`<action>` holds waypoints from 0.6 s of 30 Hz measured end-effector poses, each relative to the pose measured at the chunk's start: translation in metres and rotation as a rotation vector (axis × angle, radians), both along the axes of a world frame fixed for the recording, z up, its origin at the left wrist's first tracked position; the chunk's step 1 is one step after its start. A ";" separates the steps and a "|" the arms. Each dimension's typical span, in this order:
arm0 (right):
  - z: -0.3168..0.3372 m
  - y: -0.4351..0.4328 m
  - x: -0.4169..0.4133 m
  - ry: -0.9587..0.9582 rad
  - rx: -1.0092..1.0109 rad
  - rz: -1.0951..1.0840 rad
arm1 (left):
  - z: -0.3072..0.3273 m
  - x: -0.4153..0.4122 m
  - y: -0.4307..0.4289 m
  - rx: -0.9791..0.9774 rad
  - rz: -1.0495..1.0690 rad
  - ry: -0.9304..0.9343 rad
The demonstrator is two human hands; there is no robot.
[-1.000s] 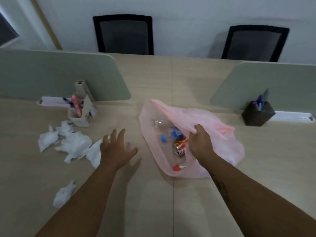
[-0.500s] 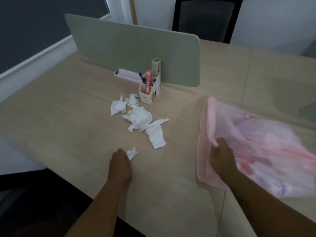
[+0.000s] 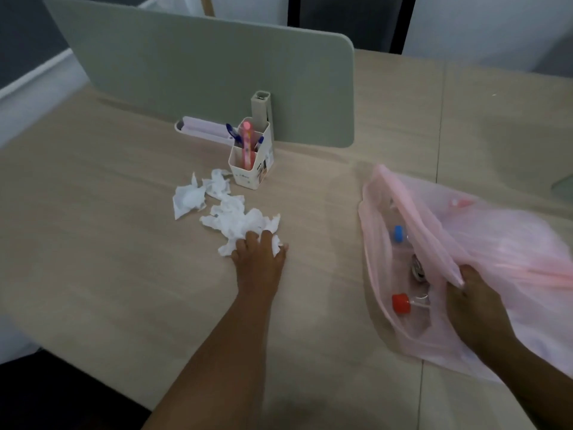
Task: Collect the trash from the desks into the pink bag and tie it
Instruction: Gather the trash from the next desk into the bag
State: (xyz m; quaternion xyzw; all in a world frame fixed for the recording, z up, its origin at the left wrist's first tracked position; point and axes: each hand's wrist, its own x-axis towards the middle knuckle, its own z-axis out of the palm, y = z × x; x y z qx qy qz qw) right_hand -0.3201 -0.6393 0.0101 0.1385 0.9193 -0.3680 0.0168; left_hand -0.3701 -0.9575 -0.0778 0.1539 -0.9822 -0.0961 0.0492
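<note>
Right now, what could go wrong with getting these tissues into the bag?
The left hand grips only the nearest tissues; the far tissue beside the pen holder may be missed. The right hand pinches one edge of the pink bag, so the red cap inside could slip out.

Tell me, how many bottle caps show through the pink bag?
2. A round blue plastic cap sits in the upper part of the translucent pink plastic bag; a round red plastic cap lies lower, left of the right hand gripping the bag. Folds may hide more.
</note>
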 end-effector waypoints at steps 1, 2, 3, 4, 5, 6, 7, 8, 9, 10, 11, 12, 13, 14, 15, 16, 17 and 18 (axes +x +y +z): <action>-0.001 0.002 0.000 -0.003 0.009 -0.006 | -0.002 -0.001 -0.002 0.015 -0.043 0.041; 0.000 0.003 -0.001 -0.004 0.009 -0.009 | -0.001 -0.001 -0.003 0.054 -0.085 0.066; 0.002 0.003 -0.001 -0.006 0.014 -0.016 | 0.001 -0.001 -0.001 0.104 -0.117 0.080; 0.004 0.005 -0.002 -0.001 0.027 -0.021 | 0.006 -0.002 0.005 0.156 -0.141 0.090; 0.008 0.008 -0.003 0.006 0.049 -0.032 | 0.013 -0.004 0.015 0.207 -0.176 0.097; 0.011 0.013 -0.004 0.024 0.069 -0.045 | 0.022 -0.007 0.029 0.254 -0.226 0.105; 0.014 0.019 -0.005 0.044 0.088 -0.071 | 0.031 -0.011 0.046 0.292 -0.288 0.115; 0.018 0.026 -0.006 0.067 0.099 -0.104 | 0.039 -0.015 0.065 0.324 -0.359 0.123; 0.023 0.034 -0.006 0.089 0.099 -0.148 | 0.047 -0.017 0.085 0.355 -0.435 0.137; 0.028 0.041 -0.007 0.116 0.092 -0.192 | 0.056 -0.019 0.107 0.390 -0.506 0.144; 0.032 0.048 -0.005 0.141 0.082 -0.236 | 0.066 -0.020 0.129 0.424 -0.568 0.137; 0.037 0.055 -0.004 0.164 0.070 -0.271 | 0.076 -0.018 0.151 0.452 -0.618 0.111; 0.042 0.061 -0.001 0.172 0.053 -0.306 | 0.085 -0.016 0.171 0.470 -0.655 0.091; 0.046 0.067 0.001 0.168 0.033 -0.336 | 0.093 -0.014 0.190 0.484 -0.679 0.094; 0.050 0.071 0.004 0.152 0.026 -0.360 | 0.099 -0.013 0.206 0.492 -0.702 0.112; 0.054 0.076 0.007 0.140 0.043 -0.370 | 0.104 -0.012 0.219 0.496 -0.728 0.123; 0.056 0.081 0.010 0.138 0.075 -0.369 | 0.108 -0.013 0.230 0.496 -0.763 0.114; 0.058 0.086 0.013 0.140 0.103 -0.367 | 0.110 -0.014 0.240 0.494 -0.807 0.078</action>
